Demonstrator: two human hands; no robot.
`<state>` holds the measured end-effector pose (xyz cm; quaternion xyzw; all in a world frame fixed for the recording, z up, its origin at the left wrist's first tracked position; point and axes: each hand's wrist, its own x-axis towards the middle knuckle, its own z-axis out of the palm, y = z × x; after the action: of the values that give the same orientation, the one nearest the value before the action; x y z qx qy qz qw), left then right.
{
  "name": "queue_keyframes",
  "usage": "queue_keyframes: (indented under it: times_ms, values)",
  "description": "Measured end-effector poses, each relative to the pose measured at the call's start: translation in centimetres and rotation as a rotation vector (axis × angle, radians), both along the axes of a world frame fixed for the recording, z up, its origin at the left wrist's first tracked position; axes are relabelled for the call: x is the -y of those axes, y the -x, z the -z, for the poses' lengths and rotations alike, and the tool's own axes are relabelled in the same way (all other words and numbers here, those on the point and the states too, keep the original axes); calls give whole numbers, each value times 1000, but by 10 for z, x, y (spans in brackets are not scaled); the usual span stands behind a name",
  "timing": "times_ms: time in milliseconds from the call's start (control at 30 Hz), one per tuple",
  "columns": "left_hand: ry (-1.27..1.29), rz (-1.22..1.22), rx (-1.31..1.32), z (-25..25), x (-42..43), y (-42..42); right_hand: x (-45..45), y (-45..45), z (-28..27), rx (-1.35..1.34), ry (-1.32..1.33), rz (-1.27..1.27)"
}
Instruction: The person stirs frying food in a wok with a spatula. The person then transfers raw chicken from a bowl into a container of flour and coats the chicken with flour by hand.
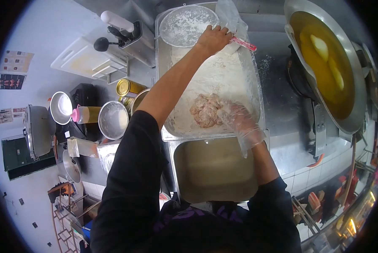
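Observation:
My left hand [215,40] reaches to the far end of a metal tray [260,101] spread with white flour [214,76]. Its fingers are curled at the pink-and-white handle [243,43] of a utensil whose other end is partly hidden. Beside that hand are a flour-dusted round sieve [187,23] and a clear plastic bag [232,17]. In a clear plastic glove, my right hand [238,118] is low in the tray, its fingers against the right side of a lumpy, flour-coated piece of raw meat [206,110]. Flour and the glove blur the fingertips.
A deep metal pan [216,168] adjoins the tray's near edge. To the right, a large wok [324,63] holds yellow oil with pale pieces in it. Metal bowls [113,120], a pink-capped bottle [87,114], cans [129,87] and a utensil holder [140,44] stand on the left.

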<state>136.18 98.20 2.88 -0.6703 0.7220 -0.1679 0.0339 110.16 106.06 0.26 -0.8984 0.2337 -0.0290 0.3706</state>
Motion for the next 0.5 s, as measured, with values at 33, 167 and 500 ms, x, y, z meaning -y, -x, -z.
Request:
queue_keyframes:
  times_ms: [33, 167, 500]
  values:
    - [23, 10, -92, -2, -3, -2, 3, -2, 4, -1, 3, -7]
    - [199, 0, -319, -12, -42, -6, 10, -10, 1, 9, -17, 25]
    - [421, -485, -645, -3, -244, 18, 40, -128, 132, 252, 322, -588]
